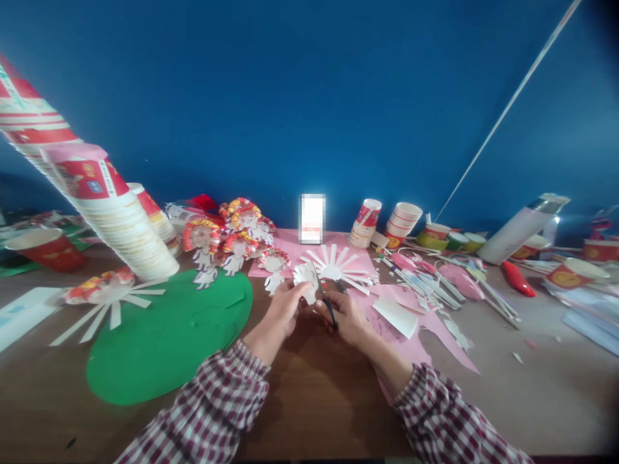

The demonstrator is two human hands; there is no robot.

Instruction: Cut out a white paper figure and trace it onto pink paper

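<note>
Left hand: my left hand (286, 303), at the centre of the frame, pinches a small white cutout (304, 273) between thumb and fingers.
Right hand: my right hand (349, 317), just right of centre, is curled around the black handles of the scissors (331, 310).
Blades: they point up and away from me at the cutout's right edge; too small to tell whether they bite the paper.
Cutout: centre of the frame, above the table (300, 399), its edge wavy.
Sleeves: 2 checked sleeves (213, 406), lower left and lower right.
Pink paper: a sheet (285, 248) lies beyond my hands, with a white fringed cup (333, 263) spread on it.
Green paper: a rounded sheet (164, 341), left of my left arm; a red-rimmed fringed piece (109, 293) overlaps its upper left edge.
Figures: a cluster of paper figures (235, 254) with red and yellow frills, left of centre.
Stacks: a tall leaning cup stack (123, 238) at left; 2 shorter stacks (365, 225) (403, 222) right of centre.
Right side: a glossy red object (518, 279) beside thin sticks (498, 303).
Wall: blue wall (309, 96) across the top.
</note>
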